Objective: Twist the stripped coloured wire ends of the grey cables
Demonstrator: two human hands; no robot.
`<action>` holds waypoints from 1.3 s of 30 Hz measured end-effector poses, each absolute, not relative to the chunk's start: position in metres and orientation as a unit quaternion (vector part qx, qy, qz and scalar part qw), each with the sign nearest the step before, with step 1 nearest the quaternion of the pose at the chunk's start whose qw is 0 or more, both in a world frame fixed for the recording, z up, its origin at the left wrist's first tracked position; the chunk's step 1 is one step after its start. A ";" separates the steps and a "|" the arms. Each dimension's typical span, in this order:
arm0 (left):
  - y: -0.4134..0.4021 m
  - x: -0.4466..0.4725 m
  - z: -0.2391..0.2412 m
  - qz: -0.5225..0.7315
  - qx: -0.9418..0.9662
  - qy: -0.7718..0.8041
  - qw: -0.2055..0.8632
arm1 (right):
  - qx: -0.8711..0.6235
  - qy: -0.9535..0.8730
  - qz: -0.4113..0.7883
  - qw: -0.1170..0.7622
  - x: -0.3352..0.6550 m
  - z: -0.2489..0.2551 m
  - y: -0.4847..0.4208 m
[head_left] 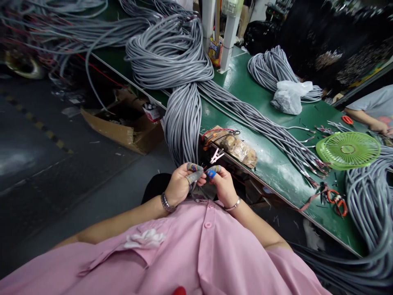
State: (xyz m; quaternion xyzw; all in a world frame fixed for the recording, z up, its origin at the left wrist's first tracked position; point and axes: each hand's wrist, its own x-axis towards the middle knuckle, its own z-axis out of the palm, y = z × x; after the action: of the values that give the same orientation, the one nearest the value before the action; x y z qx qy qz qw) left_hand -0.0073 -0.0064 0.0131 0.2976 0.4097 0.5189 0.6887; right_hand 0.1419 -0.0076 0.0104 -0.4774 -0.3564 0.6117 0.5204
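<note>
My left hand (180,183) and my right hand (222,185) meet close in front of my pink shirt, fingers curled and tipped with striped cloth guards. Between them they pinch the end of a grey cable (194,178) with thin coloured wires showing at its tip. A thick bundle of grey cables (181,123) hangs off the green table's edge (276,186) just above my hands. A white clip (216,155) sits by the table edge above my right hand.
More grey cable coils (172,49) pile on the table, with another bundle (276,67) and a white plastic bag (290,96) further back. A green fan (350,149) lies right. A cardboard box (123,123) stands on the floor. Another person's arm (368,119) rests at far right.
</note>
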 end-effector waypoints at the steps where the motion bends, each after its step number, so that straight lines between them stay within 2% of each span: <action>1: -0.006 -0.007 0.014 0.520 0.294 0.410 0.689 | -0.473 -0.342 0.622 0.522 0.142 0.009 -0.007; 7: -0.005 -0.005 0.018 0.532 0.277 0.410 0.687 | -0.450 -0.293 0.659 0.527 0.140 0.005 -0.007; 13: -0.002 -0.006 0.015 0.529 0.278 0.427 0.679 | -0.488 -0.366 0.592 0.527 0.143 0.009 -0.007; 23: -0.002 -0.007 0.008 0.475 0.407 0.473 0.621 | -0.488 -0.332 0.613 0.525 0.143 0.007 -0.006; 33: 0.001 -0.008 0.007 0.466 0.301 0.428 0.713 | -0.455 -0.339 0.641 0.517 0.149 0.003 -0.003; 39: 0.000 -0.007 0.010 0.448 0.307 0.425 0.724 | -0.454 -0.386 0.626 0.503 0.147 0.008 -0.002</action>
State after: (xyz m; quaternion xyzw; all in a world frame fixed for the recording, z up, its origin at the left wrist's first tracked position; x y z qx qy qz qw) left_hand -0.0067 0.0002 0.0104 0.3075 0.4251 0.4485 0.7237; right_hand 0.1475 -0.0018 0.0080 -0.4536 -0.3858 0.6260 0.5035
